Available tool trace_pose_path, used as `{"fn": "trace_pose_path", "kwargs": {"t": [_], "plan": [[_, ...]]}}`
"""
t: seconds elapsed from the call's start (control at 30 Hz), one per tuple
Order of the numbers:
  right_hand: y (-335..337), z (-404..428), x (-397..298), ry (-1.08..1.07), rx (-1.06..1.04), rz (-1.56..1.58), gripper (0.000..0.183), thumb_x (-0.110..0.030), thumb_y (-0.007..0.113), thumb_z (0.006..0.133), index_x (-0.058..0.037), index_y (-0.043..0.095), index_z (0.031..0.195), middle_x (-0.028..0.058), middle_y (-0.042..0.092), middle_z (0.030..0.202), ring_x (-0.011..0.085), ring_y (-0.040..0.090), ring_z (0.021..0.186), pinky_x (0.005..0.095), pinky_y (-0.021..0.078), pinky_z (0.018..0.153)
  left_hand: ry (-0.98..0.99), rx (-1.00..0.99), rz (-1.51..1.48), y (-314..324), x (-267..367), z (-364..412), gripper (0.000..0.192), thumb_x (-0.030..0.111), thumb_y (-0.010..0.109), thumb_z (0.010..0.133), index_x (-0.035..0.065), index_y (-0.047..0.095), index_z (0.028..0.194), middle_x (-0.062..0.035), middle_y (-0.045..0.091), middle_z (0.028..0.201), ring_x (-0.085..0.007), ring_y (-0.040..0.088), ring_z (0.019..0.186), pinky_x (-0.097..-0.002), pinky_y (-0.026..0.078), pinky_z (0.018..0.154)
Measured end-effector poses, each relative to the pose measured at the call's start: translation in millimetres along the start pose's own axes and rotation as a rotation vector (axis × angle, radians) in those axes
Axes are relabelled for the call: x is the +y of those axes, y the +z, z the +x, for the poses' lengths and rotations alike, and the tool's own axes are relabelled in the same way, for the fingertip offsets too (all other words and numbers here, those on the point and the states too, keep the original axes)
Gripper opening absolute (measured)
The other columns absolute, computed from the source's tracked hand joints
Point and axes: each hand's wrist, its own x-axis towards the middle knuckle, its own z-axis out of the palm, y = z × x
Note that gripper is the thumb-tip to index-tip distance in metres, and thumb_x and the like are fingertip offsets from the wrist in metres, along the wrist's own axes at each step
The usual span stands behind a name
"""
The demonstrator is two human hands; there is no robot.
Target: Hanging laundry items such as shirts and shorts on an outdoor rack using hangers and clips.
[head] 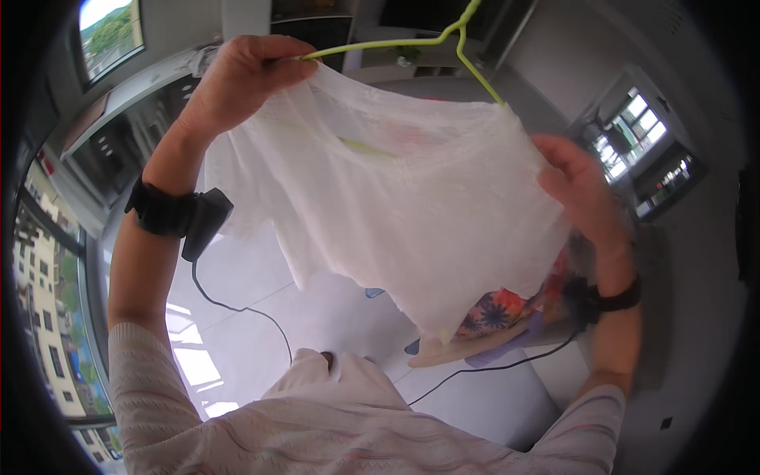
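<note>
A thin white short-sleeved top [404,219] hangs spread out before me on a lime-green clothes hanger [386,44]. The hanger's hook end rises at the top of the view, and part of its lower bar shows through the neckline. My left hand [255,77] pinches one end of the hanger together with the top's shoulder at the upper left. At the right, my right hand [576,184] is blurred and holds the top's other side by its edge. The hanger's right end is hidden inside the fabric.
Below the top, at the right, colourful flowered fabric [493,312] and other cloths lie on a grey sofa-like seat [499,398]. Black cables [267,314] run from devices strapped to both forearms. Pale floor tiles [249,332] lie below, and large windows [53,297] stand at the left.
</note>
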Motion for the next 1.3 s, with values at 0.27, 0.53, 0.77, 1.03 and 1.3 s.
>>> {"fn": "trace_pose_path", "kwargs": {"t": [0.27,0.53,0.77,1.03,1.3], "plan": [[29,7,10,0.112,-0.148,0.17,0.021,-0.015,0.056,0.087,0.0021,0.06,0.098,-0.0011,0.061,0.08,0.0034,0.054,0.069,0.0171,0.0434,0.062,-0.13,0.253,0.212,-76,43,-100,0.019,0.011,0.062,0.082,-0.0011,0.063,0.097,-0.0021,0.061,0.079,-0.0058,0.053,0.069,-0.02,0.045,0.065],[98,12,-1,-0.227,-0.276,0.289,0.018,-0.01,0.058,0.085,0.0013,0.061,0.097,-0.0045,0.059,0.077,0.0017,0.051,0.069,0.0162,0.0415,0.062,-0.275,0.437,0.383,-101,89,-199,0.021,0.012,0.062,0.082,-0.0004,0.063,0.099,-0.0001,0.06,0.077,-0.0049,0.051,0.069,-0.0189,0.042,0.064],[136,22,-31,-0.196,-0.336,0.313,0.017,-0.015,0.058,0.085,0.0003,0.062,0.091,-0.0053,0.057,0.074,0.0002,0.049,0.068,0.0155,0.0403,0.06,-0.331,0.62,0.461,-150,138,-279,0.022,0.014,0.061,0.083,-0.0003,0.063,0.1,0.001,0.059,0.075,-0.0049,0.05,0.068,-0.0184,0.041,0.063],[246,27,-138,-0.349,-0.444,-0.052,0.019,-0.01,0.058,0.083,0.0019,0.06,0.098,-0.0017,0.058,0.074,0.0041,0.051,0.066,0.0161,0.0407,0.06,-0.483,0.821,0.68,-233,218,-416,0.018,0.011,0.063,0.081,0.0012,0.065,0.095,-0.0005,0.061,0.075,-0.0058,0.054,0.069,-0.0184,0.044,0.064],[371,-24,-246,-0.623,-0.76,0.258,0.027,-0.008,0.061,0.078,0.0002,0.058,0.104,-0.0001,0.056,0.078,0.0053,0.049,0.069,0.0191,0.0385,0.059,-0.435,0.792,0.756,-269,279,-511,0.012,0.009,0.064,0.079,0.0029,0.067,0.089,-0.0032,0.058,0.071,-0.0086,0.051,0.06,-0.0245,0.041,0.053]]}}
